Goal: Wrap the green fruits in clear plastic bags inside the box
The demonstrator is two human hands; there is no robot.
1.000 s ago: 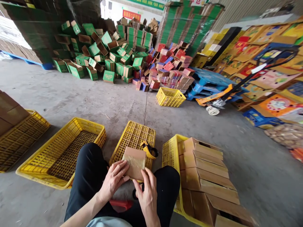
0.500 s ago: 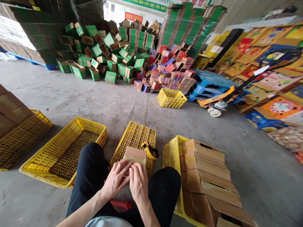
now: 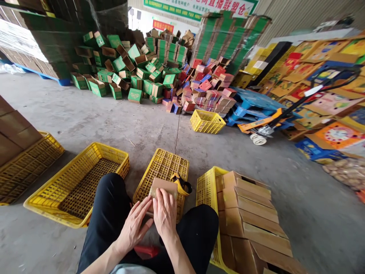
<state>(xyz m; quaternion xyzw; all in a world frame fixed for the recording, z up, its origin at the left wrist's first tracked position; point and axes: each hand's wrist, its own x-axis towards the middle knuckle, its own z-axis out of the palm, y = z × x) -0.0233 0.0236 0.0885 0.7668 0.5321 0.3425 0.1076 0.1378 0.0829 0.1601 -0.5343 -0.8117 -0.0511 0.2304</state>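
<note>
A small brown cardboard box [image 3: 163, 184] rests on an upturned yellow crate [image 3: 171, 161] between my knees. My right hand [image 3: 165, 213] lies on the box with its fingers stretched over the top, which has a strip of shiny tape. Against the box's left near corner are the extended fingers of my left hand [image 3: 135, 225], its thumb apart. Neither hand grips anything. Right beside the box, also on the crate, sits a yellow and black tape dispenser [image 3: 181, 185]. My hands cover the box's near side.
A yellow crate full of brown boxes [image 3: 207, 186] stands at my right. At my left are an open yellow crate [image 3: 97, 146] and another crate [image 3: 37, 163] stacked with boxes. Farther off are a small yellow crate [image 3: 207, 121], a pallet jack [image 3: 264, 127] and heaped cartons [image 3: 134, 76].
My right hand has moved forward and flattened onto the box top. My left hand has shifted slightly down and left, its fingers straighter. The view has tilted up slightly.
</note>
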